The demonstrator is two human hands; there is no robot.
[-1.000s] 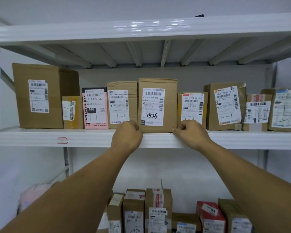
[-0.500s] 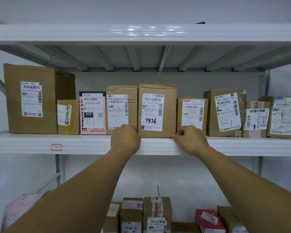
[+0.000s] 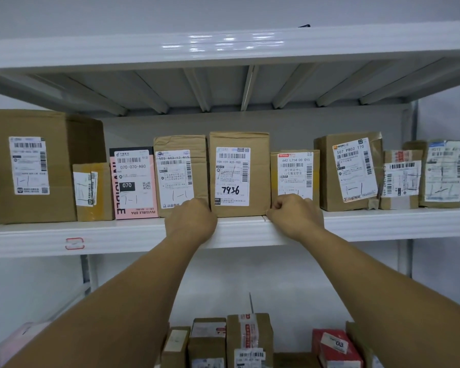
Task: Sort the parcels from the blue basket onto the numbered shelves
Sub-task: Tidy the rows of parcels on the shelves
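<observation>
Fingers curled in on left hand (image 3: 190, 219) and right hand (image 3: 295, 216), tips hidden behind knuckles. Could not tell whether they pinched cardboard or only pressed against it. Left hand sat at lower left corner of 7936 parcel (image 3: 239, 173), right hand at lower right corner. Parcel stood upright on middle shelf (image 3: 383, 224), tight between 502 parcel (image 3: 179, 173) and shorter 642 parcel (image 3: 295, 171), both labels partly covered by hands. Pink box (image 3: 134, 181) and big carton (image 3: 29, 166) further left. Forearms crossed in front of lower parcels (image 3: 248, 338).

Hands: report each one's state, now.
Left hand: curled at the 7936 parcel, lower left corner; grip cannot be told.
Right hand: curled at its lower right corner; grip cannot be told.
</observation>
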